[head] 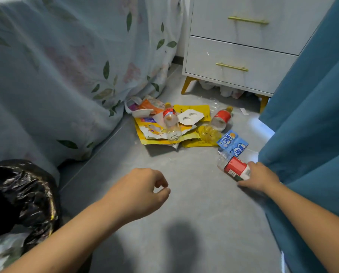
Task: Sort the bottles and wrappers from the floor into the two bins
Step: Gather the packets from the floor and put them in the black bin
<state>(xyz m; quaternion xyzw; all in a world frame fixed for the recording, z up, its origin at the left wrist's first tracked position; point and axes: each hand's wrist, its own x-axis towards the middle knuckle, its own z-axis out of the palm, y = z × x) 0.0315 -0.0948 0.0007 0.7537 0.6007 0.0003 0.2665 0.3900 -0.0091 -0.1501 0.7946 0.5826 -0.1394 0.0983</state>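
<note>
Three plastic bottles in play on the grey floor (184, 194): the right hand (260, 177) grips a red-labelled bottle (236, 168) by the teal curtain (306, 119). Left hand (145, 186) hovers empty, fingers loosely curled. Two more bottles (170, 123) lie among yellow wrappers (157, 133) near the white nightstand (241, 56). Blue wrapper (233, 143) just beyond the held bottle. Black-lined bin (21, 196) at left.

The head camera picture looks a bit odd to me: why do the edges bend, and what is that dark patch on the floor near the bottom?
Head view: the wide lens bows the drawers and curtain; the dark patch looks like a soft shadow, probably the person's; the left hand is slightly blurred.
</note>
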